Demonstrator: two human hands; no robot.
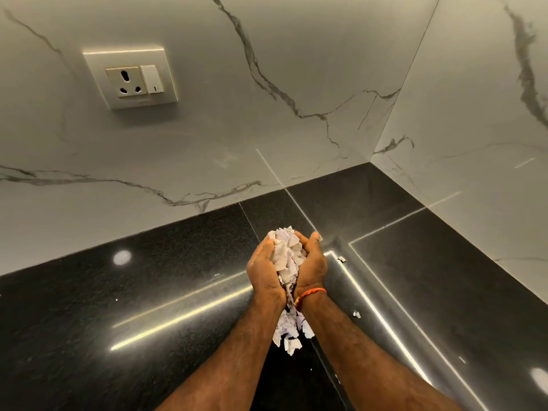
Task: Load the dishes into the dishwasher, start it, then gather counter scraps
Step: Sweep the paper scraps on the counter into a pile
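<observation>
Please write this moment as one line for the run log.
phase: gathering scraps | left hand + right hand: cupped together around paper scraps | some hang below wrists | stray bits remain on black counter

Warm dim light, strip glare on black counter, wide-angle bend at edges, sharp focus

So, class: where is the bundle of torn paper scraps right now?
In the head view, the paper scraps sit low and centre, cupped between the left hand and right hand above the black counter.
</observation>
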